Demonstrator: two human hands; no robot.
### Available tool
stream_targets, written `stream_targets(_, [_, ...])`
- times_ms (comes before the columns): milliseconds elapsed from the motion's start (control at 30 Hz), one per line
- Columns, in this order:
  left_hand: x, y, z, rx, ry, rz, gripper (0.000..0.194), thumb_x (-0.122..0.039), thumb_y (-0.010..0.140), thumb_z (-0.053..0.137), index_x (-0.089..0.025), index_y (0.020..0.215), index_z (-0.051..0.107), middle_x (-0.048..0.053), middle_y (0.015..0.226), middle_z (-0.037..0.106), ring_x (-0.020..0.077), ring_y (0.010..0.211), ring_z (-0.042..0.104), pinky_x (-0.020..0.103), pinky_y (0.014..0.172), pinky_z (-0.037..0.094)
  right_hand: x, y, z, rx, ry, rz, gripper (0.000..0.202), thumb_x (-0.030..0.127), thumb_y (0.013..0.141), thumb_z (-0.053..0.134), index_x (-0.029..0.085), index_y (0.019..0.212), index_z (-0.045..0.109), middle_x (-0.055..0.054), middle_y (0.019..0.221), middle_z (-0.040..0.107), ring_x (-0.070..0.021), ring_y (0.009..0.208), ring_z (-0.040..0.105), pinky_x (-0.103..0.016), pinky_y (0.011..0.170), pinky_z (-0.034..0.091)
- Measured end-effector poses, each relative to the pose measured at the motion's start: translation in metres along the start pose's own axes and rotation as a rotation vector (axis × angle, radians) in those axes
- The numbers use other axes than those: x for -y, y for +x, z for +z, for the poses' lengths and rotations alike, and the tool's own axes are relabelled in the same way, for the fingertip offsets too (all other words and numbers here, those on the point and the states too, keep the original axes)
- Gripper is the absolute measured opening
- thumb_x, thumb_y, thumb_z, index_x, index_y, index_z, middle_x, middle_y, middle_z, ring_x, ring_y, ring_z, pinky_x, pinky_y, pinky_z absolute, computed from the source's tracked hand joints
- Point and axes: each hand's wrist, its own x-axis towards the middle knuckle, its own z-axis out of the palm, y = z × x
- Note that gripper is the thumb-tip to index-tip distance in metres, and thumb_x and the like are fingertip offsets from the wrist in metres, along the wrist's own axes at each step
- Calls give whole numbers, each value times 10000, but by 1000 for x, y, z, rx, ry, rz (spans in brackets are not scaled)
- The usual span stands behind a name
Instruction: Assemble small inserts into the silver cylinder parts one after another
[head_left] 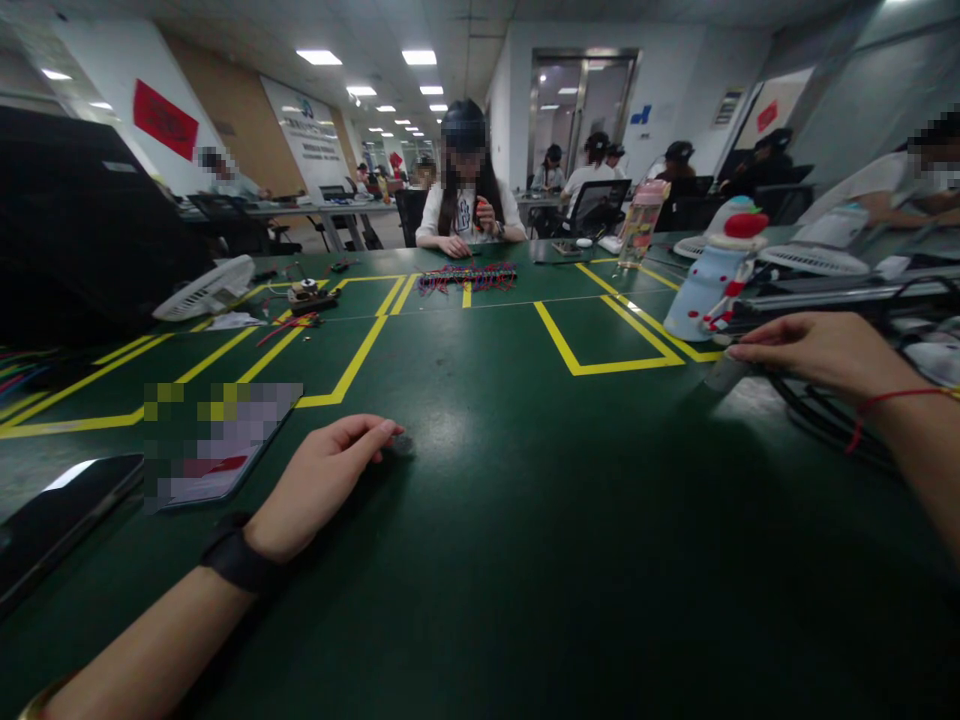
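My left hand [330,480] is low over the green table [525,560], its thumb and fingers pinched on a small grey roundish piece [403,444], too blurred to name. To the right, my right hand [817,350] grips the upper end of a short, greyish, see-through cylinder [724,374] between thumb and fingers. This cylinder is at the table surface, just in front of a light blue bottle [701,290] with red decorations. Beside my left wrist lies a flat card-like sheet [240,450] with part of it blurred out.
A dark phone [67,515] lies at the left edge. Yellow tape lines [630,366] mark the table. Across it, a person [469,200] sits behind a bundle of coloured wires [466,278]. Black cables [817,410] lie by my right wrist; a white fan [206,288] stands at left.
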Motion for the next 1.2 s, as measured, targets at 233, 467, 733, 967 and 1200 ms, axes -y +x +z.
stream_targets(233, [3,0,-1,6,-4,0,364,-528,809,529,-222,945,673,8,812,640,172,737,535,272,660,396,7,-7,-2,12,52,65,541,569,596,685,148,934,718,-95,728,660,-133,590,549,-310,632,388])
stream_targets(467, [2,-1,-1,7,-3,11,366,-523,806,533,-215,944,675,20,811,644,178,728,540,274,649,408,3,-5,-4,-3,-29,18,506,554,633,662,131,905,727,-123,783,663,-151,655,546,-321,662,365])
stream_targets(733, [5,0,-2,28,-12,6,364,-520,812,529,-223,971,666,23,875,662,176,750,542,282,672,409,-13,-6,7,59,66,-110,650,511,500,765,155,1030,647,-140,1023,635,-188,838,575,-322,743,395])
stream_targets(967, [3,-1,-2,17,-7,-1,362,-522,805,531,-228,959,677,18,837,659,178,740,548,284,672,405,-4,-18,25,-113,41,-149,524,487,526,757,143,904,641,-134,919,664,-210,788,599,-329,706,425])
stream_targets(1200, [-2,0,0,7,5,8,366,-521,796,541,-217,944,681,18,834,656,172,732,543,280,665,400,85,-97,59,86,625,-424,475,387,644,736,157,1028,577,-93,1029,647,-169,860,644,-299,782,527])
